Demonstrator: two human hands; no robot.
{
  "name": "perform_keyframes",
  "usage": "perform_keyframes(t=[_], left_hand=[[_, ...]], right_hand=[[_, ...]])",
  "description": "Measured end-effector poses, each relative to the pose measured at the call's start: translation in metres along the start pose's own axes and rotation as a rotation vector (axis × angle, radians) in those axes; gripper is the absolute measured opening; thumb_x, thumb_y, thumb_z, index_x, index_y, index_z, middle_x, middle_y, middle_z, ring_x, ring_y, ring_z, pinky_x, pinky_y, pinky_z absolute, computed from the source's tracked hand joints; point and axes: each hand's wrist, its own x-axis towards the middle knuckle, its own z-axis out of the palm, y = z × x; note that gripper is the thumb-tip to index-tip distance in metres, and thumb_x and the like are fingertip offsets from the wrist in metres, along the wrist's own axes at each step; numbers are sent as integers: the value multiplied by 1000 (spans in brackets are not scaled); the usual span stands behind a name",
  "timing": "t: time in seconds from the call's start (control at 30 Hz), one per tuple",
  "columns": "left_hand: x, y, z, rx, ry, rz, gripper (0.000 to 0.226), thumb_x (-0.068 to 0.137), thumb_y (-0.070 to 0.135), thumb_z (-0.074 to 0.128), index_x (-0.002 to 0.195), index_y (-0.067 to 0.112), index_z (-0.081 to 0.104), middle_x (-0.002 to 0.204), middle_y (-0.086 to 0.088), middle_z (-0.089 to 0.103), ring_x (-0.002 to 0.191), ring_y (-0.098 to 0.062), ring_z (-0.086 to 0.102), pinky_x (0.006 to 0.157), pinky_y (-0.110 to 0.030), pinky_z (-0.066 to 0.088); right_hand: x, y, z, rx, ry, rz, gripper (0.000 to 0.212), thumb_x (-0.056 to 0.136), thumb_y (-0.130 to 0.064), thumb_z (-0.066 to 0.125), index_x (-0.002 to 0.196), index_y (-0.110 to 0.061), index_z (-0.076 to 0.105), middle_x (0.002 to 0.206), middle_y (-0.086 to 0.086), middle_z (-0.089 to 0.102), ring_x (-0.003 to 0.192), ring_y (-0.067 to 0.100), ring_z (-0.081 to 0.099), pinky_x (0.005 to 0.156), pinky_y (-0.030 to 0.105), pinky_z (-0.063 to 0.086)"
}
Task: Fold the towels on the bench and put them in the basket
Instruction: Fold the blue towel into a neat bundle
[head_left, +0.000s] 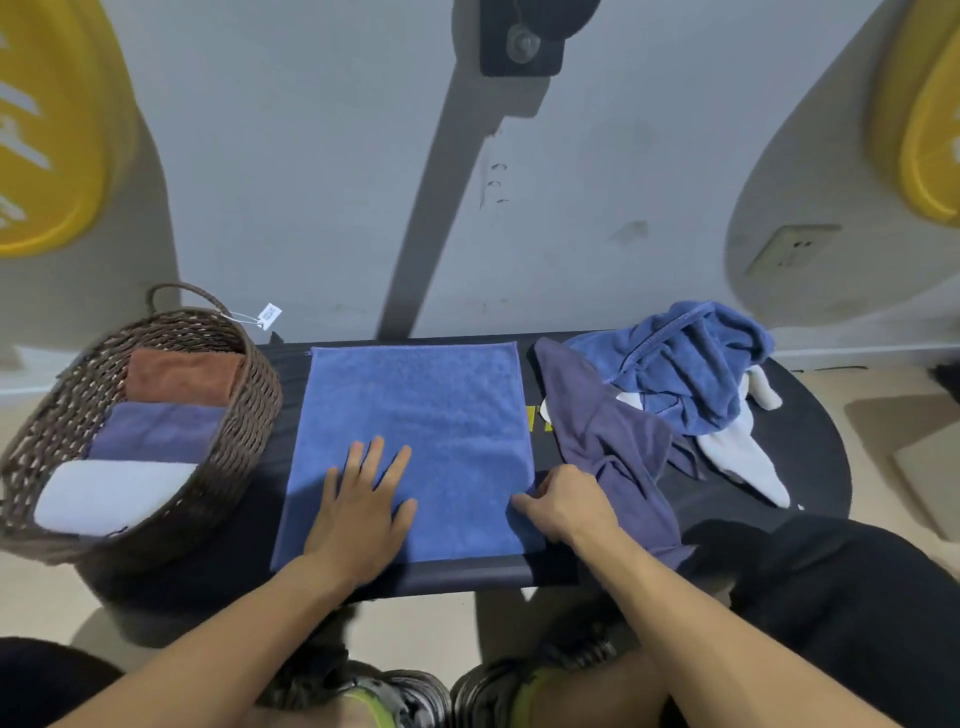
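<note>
A blue towel (431, 415) lies spread flat across the middle of the black bench (810, 457). My left hand (363, 509) presses flat on its near half with straight fingers. My right hand (561, 501) pinches the towel's right edge near the front corner. On the bench's left end stands a brown wicker basket (254, 415) holding three folded towels: rust, purple and white. To the right lies a heap of unfolded towels: a purple one (608, 441), a blue one (685, 369) and a white one (743, 457).
A grey wall rises right behind the bench, with a socket (792, 249) low on the right. A paper tag (269, 316) hangs from the basket's handle. My knees and shoes show below the bench's front edge.
</note>
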Motion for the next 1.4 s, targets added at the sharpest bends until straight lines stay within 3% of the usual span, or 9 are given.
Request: perform_keyframes(t=[0.17,0.33,0.47,0.57,0.7,1.0,1.17,1.33,1.4], left_hand=[[-38,-17,10,-21,-71,-30,66,100,55,28,155,37,-2,163,5,-17,150,-24,-16,119,-54,7],[-52,-13,2,34,-59,-76,67,99,53,38,156,28,14,164,-4,4,151,-26,5,115,-48,23],[-56,-2,-4,-33,76,202,42,89,42,57,126,21,56,125,2,51,117,-21,50,93,-32,40],[-57,3,-3,-31,42,341,38,87,44,60,119,23,57,115,7,50,105,-17,48,88,-30,39],[-54,3,-5,-77,43,306,37,85,46,65,112,23,56,110,8,49,99,-15,45,85,-29,35],[-54,5,-7,-213,139,277,19,96,32,55,99,16,64,100,3,57,93,-18,49,81,-27,34],[-54,7,-6,-280,199,243,16,100,28,50,96,15,58,91,5,56,88,-21,49,79,-31,37],[-49,-1,-6,-322,103,214,23,93,36,61,106,18,56,98,9,53,95,-15,47,87,-32,39],[-46,-8,-5,-300,64,178,29,88,37,67,107,18,56,100,7,50,99,-15,46,89,-31,37]], right_hand=[[-19,20,4,17,-101,26,37,93,-39,57,83,-4,61,77,9,59,76,27,56,62,29,38],[-34,25,7,-196,49,-45,38,93,-48,57,87,-11,52,87,9,60,80,29,58,63,31,40],[-51,18,18,-90,261,-405,28,85,-45,66,89,-23,48,89,-4,50,85,24,58,63,31,35],[-55,11,35,-90,112,-666,39,81,-49,70,109,-24,57,103,-4,47,100,18,47,77,29,40],[-54,17,52,-293,52,-745,58,78,-52,73,126,-27,53,118,-3,44,108,20,39,93,32,41],[-52,17,54,-163,117,-756,28,92,-39,63,115,-23,64,108,-4,50,101,20,44,89,36,45],[-55,16,53,-182,129,-740,28,93,-39,60,115,-22,63,107,-2,50,103,20,45,88,35,45],[-57,13,47,-161,301,-721,21,98,-34,55,99,-15,65,107,-1,56,99,23,46,85,35,42],[-57,11,41,-114,285,-704,20,99,-35,55,91,-17,59,92,-4,57,90,23,49,76,34,39]])
